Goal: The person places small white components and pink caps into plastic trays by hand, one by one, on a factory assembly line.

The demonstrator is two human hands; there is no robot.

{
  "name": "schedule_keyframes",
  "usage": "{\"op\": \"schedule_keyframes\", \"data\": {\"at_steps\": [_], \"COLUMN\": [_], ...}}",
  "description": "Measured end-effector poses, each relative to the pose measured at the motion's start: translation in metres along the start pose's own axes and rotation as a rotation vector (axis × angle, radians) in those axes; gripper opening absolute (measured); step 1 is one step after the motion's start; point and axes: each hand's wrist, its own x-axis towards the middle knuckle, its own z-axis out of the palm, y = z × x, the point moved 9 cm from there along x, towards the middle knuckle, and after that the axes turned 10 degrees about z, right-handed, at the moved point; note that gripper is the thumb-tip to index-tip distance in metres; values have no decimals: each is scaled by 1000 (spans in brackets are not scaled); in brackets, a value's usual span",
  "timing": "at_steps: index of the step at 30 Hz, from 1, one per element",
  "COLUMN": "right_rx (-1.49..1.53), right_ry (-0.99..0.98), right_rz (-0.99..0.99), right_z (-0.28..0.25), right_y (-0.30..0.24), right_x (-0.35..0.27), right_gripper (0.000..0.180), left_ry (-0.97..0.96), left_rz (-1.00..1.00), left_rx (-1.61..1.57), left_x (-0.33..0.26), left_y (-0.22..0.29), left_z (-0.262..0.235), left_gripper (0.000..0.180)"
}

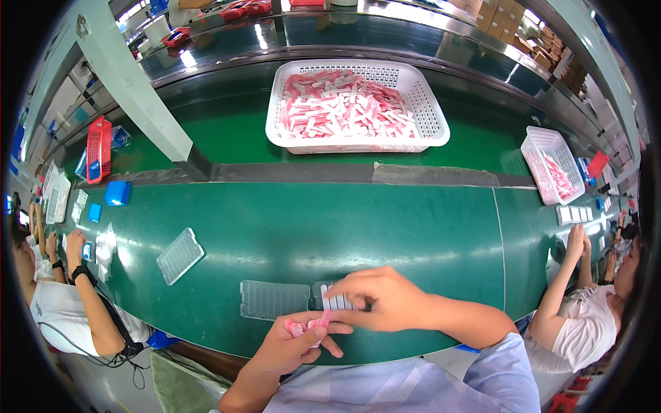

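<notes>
My left hand, low at the middle, is closed around several small pink-and-white plastic sticks. One stick points up from its fingertips toward my right thumb. Above this, my right hand has index finger and thumb apart, the thumb touching or almost touching that stick; its other fingers are curled and slightly blurred. Beneath my right fingers lies a clear plastic tray, flat on the table. Its left part has bare ridged slots, while white strips lie in a row at its right part, partly hidden by my hand.
Another clear ridged tray lies to the left on the green table. A white basket heaped with pink-and-white sticks stands beyond a grey strip. A smaller white basket is at right. Co-workers' arms reach in at both sides; a post rises at left.
</notes>
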Motion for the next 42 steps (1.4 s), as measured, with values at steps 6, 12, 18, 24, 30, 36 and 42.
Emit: {"op": "schedule_keyframes", "data": {"at_steps": [6,12,18,24,30,36,42], "right_rx": [156,-764,-448,-22,-118,-591,-193], "right_ry": [504,403,266,219,117,255,127], "right_rz": [-158,-509,-352,-256,-335,-775,-453], "right_z": [-57,-10,-17,-14,-3,12,3], "right_y": [7,-4,16,-11,-5,-31,-2], "right_x": [-23,-52,-37,-22,-26,-57,-34], "right_gripper": [9,17,20,21,13,18,24], "left_ry": [-12,98,22,-113,-60,-69,28], "left_rz": [19,69,48,-69,-12,-11,252], "left_rx": [13,-31,-65,-6,-74,110,475], "left_x": [-5,-10,-2,8,8,2,5], "left_y": [5,5,0,-14,-9,-7,13], "left_z": [-5,-25,-14,9,17,10,7], "left_gripper": [40,37,39,37,35,28,24]}}
